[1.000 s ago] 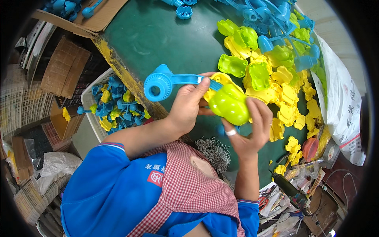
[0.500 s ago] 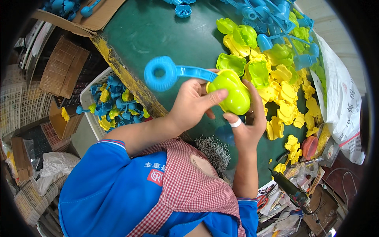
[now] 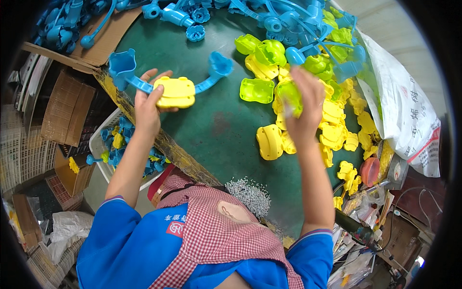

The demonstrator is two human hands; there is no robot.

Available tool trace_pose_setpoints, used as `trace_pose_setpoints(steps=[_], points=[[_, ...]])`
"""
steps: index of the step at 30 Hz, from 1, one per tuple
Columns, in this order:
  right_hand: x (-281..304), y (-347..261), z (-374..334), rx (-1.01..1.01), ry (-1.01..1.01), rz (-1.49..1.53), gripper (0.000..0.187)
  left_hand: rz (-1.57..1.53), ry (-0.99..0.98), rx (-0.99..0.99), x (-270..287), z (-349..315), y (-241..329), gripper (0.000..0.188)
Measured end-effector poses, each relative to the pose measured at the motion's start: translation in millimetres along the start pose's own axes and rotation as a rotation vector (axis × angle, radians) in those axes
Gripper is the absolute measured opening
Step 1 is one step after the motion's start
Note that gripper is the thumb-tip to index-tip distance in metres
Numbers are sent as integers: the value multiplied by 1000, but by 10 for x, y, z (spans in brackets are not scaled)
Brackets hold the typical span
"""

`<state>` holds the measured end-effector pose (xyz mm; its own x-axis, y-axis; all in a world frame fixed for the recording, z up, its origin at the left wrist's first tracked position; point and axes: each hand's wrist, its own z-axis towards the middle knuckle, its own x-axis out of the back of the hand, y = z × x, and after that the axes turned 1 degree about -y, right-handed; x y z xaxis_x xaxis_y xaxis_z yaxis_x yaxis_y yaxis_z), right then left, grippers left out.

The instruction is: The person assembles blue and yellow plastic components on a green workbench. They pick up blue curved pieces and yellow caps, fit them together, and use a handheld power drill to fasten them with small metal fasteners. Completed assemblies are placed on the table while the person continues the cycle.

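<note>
My left hand (image 3: 148,103) grips a plastic toy part at the left of the table, thumb on its yellow shell (image 3: 180,92). A blue arm sticks out on either side of the shell, one ending in a scalloped cup (image 3: 122,66), the other in a blurred blue cup (image 3: 220,65). My right hand (image 3: 310,103) is over the heap of yellow shells (image 3: 333,136) and lime-green shells (image 3: 270,52). It overlaps a green shell (image 3: 290,95); its fingers are smeared by motion, so a hold cannot be made out. An open green shell (image 3: 256,90) lies left of it.
Blue parts (image 3: 288,24) are heaped at the back, with a cardboard box (image 3: 103,41) of more at the far left. A bin (image 3: 100,131) of mixed parts stands beside the table. Small screws (image 3: 248,196) pile near my apron; a dark powered screwdriver (image 3: 353,226) hangs at right.
The toy part has moved left and turned from its green side to its yellow side. My right hand has let go of it and moved to the shell heap.
</note>
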<state>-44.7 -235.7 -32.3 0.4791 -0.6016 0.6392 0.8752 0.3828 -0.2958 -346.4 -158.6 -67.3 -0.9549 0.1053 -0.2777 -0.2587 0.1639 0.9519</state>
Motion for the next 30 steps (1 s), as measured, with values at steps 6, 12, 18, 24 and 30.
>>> trace_pose_setpoints(steps=[6, 12, 18, 24, 30], points=[[69, 1454, 324, -204, -13, -444, 28, 571, 393, -333, 118, 104, -326, 74], [643, 1198, 746, 18, 90, -620, 18, 727, -396, -644, -835, -188, -198, 17], [1223, 572, 76, -503, 98, -233, 20, 832, -940, -905, -1418, -472, -450, 46], [1362, 179, -574, -1139, 619, 610, 27, 978, -934, -756, -1379, -385, -680, 50], [762, -556, -1039, -941, 512, 177, 35, 9, -545, 408, -1223, -453, -660, 33]])
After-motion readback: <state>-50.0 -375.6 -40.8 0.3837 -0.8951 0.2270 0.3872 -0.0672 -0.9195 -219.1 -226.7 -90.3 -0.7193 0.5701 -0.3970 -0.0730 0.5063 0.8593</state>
